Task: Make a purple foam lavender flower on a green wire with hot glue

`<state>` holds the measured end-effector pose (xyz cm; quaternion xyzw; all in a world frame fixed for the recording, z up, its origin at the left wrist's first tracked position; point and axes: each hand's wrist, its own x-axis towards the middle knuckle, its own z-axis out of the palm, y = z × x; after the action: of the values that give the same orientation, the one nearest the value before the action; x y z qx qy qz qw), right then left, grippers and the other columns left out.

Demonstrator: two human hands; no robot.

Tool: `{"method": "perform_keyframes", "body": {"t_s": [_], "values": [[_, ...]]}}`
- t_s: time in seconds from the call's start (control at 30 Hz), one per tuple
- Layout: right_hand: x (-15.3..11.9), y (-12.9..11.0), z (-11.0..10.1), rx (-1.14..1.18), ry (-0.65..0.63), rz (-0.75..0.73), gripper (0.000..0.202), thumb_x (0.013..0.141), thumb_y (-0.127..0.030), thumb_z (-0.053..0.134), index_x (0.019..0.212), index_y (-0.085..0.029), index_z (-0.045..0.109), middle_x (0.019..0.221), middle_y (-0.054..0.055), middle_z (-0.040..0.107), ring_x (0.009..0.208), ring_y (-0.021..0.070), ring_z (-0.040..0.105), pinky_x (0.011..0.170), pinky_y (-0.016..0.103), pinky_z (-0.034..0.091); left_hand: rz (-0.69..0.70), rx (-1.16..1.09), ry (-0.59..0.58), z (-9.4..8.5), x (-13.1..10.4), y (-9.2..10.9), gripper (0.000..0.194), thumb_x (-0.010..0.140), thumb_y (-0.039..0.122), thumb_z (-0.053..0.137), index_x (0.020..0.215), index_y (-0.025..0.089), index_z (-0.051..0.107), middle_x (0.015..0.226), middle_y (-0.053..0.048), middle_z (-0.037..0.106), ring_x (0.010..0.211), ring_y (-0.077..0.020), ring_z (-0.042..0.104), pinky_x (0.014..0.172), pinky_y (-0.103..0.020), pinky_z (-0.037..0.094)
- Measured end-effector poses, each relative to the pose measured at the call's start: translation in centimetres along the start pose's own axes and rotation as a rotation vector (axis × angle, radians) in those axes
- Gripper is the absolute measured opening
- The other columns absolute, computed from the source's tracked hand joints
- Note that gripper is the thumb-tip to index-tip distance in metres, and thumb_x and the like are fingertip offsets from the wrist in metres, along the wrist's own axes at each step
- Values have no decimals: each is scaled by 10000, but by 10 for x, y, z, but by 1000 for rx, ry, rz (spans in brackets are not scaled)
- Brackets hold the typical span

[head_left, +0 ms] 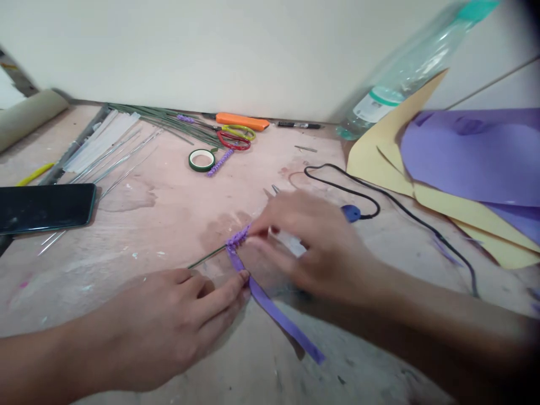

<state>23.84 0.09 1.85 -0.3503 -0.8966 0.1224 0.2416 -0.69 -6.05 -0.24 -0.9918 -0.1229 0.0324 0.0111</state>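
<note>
A thin green stem wire (206,257) lies slanted on the table, its upper end wound with a frilly purple paper strip (274,312). My left hand (177,323) rests low on the table and pinches the strip just below the winding. The strip's loose tail runs on towards the lower right. With thumb and forefinger, my right hand (314,242) pinches the wrapped end of the stem; it is slightly blurred. Behind and beneath that hand, a blue corded tool (351,213) with a metal tip is mostly hidden.
Scissors (234,140), green tape (202,160), an orange cutter (242,121) and a pen (299,125) lie at the back. A phone (46,208) and clear sticks (101,140) are left. A bottle (379,101), purple sheets (472,157) and a black cord (405,208) are right.
</note>
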Motion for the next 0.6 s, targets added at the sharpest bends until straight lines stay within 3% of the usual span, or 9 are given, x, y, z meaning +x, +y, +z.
{"method": "perform_keyframes", "body": {"t_s": [0.13, 0.43, 0.53, 0.6], "values": [[-18, -11, 22, -14, -167, 63, 93, 971, -250, 604, 914, -207, 665, 898, 75, 731, 835, 237, 663, 728, 375, 491, -16, -21, 3, -1, 1, 1, 530, 922, 135, 470, 1435, 37, 559, 1410, -187, 648, 837, -255, 714, 616, -396, 617], [-8, -16, 28, -114, -157, -22, 179, 988, -183, 543, 842, -161, 646, 840, 89, 696, 778, 222, 581, 697, 359, 434, -30, -59, 17, 0, 1, -3, 524, 944, 169, 480, 1449, 47, 550, 1393, -164, 654, 824, -248, 718, 637, -405, 614], [-2, -9, 18, -11, -198, 23, 161, 944, -157, 588, 790, -181, 628, 783, 57, 681, 753, 201, 580, 674, 336, 439, -35, -74, 70, 2, 2, -5, 491, 1012, 206, 422, 1463, 52, 539, 1409, -182, 646, 865, -244, 732, 660, -390, 595], [4, 1, -1, 47, -244, 127, 130, 892, -131, 632, 782, -198, 622, 743, 18, 663, 685, 168, 573, 617, 309, 421, -35, -98, 108, 2, 2, -7, 458, 1050, 222, 374, 1432, 66, 571, 1401, -178, 656, 926, -238, 734, 665, -369, 576]]}}
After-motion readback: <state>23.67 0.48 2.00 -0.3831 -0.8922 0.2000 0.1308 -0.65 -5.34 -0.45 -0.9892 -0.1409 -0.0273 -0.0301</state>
